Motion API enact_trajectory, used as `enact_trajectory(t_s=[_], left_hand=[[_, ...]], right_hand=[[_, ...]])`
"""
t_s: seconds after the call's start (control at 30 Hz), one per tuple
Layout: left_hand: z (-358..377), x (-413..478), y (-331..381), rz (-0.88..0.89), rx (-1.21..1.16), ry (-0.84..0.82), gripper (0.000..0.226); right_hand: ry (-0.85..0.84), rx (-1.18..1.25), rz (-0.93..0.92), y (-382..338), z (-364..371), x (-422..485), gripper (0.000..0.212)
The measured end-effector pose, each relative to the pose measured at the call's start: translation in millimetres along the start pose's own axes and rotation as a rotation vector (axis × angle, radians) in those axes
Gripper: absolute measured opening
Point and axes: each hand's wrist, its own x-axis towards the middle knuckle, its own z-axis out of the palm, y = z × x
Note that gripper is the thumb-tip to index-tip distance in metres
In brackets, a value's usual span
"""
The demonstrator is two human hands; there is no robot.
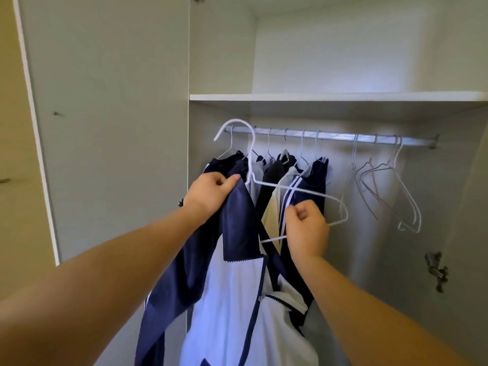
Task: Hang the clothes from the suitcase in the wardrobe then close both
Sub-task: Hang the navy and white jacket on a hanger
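A navy and white jacket (237,291) hangs down in front of the open wardrobe. My left hand (211,192) grips its navy collar near the neck of a white wire hanger (311,192). My right hand (307,228) is closed on the hanger's lower bar, with the hanger tilted and partly inside the jacket. The hanger's hook (237,128) is raised near the left end of the metal rail (330,137); whether it touches the rail is unclear. Several dark and cream garments (287,175) hang on the rail behind. The suitcase is out of view.
A few empty wire hangers (385,186) hang at the right of the rail. A white shelf (338,97) sits above the rail. The left wardrobe door (105,122) stands open; a door hinge (437,269) shows on the right side panel.
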Motion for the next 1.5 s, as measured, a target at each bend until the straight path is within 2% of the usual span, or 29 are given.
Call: enact_trajectory(t_s=[0.07, 0.17, 0.2, 0.27, 0.3, 0.37, 0.4, 0.43, 0.5, 0.57, 0.63, 0.7, 0.8, 0.87, 1.0, 1.1, 1.2, 1.33, 1.43, 1.5], left_hand=[[-1.8, 2.2, 5.9, -0.042, -0.117, 0.063, 0.048], [-4.1, 0.7, 22.8, -0.032, -0.289, 0.080, 0.055], [-5.2, -0.3, 29.7, -0.012, -0.339, 0.071, 0.057], [-7.8, -1.3, 44.3, 0.038, -0.417, 0.043, 0.058], [-8.8, -1.2, 50.3, 0.061, -0.449, 0.029, 0.056], [-13.1, -3.1, 60.5, 0.092, -0.493, 0.024, 0.054], [-15.0, -3.6, 63.7, 0.104, -0.510, 0.027, 0.054], [-16.7, -3.6, 65.3, 0.109, -0.526, 0.028, 0.054], [-22.7, -4.2, 65.6, 0.115, -0.542, 0.041, 0.053], [-30.9, -4.3, 60.7, 0.126, -0.510, 0.065, 0.055], [-39.5, -2.8, 48.3, 0.168, -0.400, 0.094, 0.055], [-47.7, -1.7, 30.5, 0.209, -0.233, 0.117, 0.060], [-60.0, -3.3, 7.8, 0.207, 0.016, 0.141, 0.079], [-68.7, -4.7, -1.0, 0.180, 0.077, 0.180, 0.074], [-88.7, -7.0, -16.7, 0.162, 0.222, 0.206, 0.071], [-99.9, -12.0, -28.0, 0.172, 0.344, 0.160, 0.062], [-105.2, -14.5, -33.5, 0.174, 0.344, 0.129, 0.056], [-108.6, -17.4, -42.4, 0.162, 0.407, 0.081, 0.056], [-107.3, -20.5, -56.4, 0.210, 0.604, 0.027, 0.064], [-100.7, -23.7, -63.5, 0.269, 0.746, 0.004, 0.068]], right_hand=[[-0.076, -0.031, 0.103, 15.7, 1.4, 3.4, 0.030], [-0.353, -0.088, 0.341, 30.4, 6.0, 1.2, 0.012], [-0.438, -0.060, 0.444, 32.7, 8.1, -2.7, 0.013], [-0.616, -0.012, 0.624, 38.3, 12.2, -10.2, 0.039], [-0.694, -0.041, 0.651, 39.1, 14.4, -14.2, 0.050], [-0.791, -0.252, 0.593, 47.1, 19.3, -18.0, 0.068], [-0.831, -0.395, 0.524, 49.8, 20.2, -17.5, 0.064], [-0.884, -0.526, 0.451, 52.7, 18.3, -16.6, 0.050], [-0.939, -0.647, 0.427, 48.3, 11.1, -20.6, 0.027], [-0.899, -0.482, 0.583, 44.4, 6.4, -22.7, 0.024], [-0.735, -0.124, 0.790, 41.7, 4.4, -20.9, 0.020], [-0.581, 0.123, 0.843, 44.1, 8.9, -9.0, 0.027], [-0.409, 0.287, 0.888, 39.1, 11.9, 1.4, 0.028], [-0.392, 0.362, 0.906, 36.8, 13.9, 3.7, 0.025], [-0.416, 0.450, 0.936, 38.2, 8.7, 7.4, 0.011], [-0.404, 0.569, 0.940, 40.0, 0.7, 13.7, 0.021], [-0.423, 0.608, 0.951, 34.9, -4.2, 15.8, 0.020], [-0.379, 0.512, 0.911, 35.5, -7.2, 23.6, 0.017], [-0.273, 0.426, 0.891, 39.6, -14.3, 33.9, 0.042], [-0.232, 0.363, 0.834, 36.6, -16.8, 39.1, 0.048]])
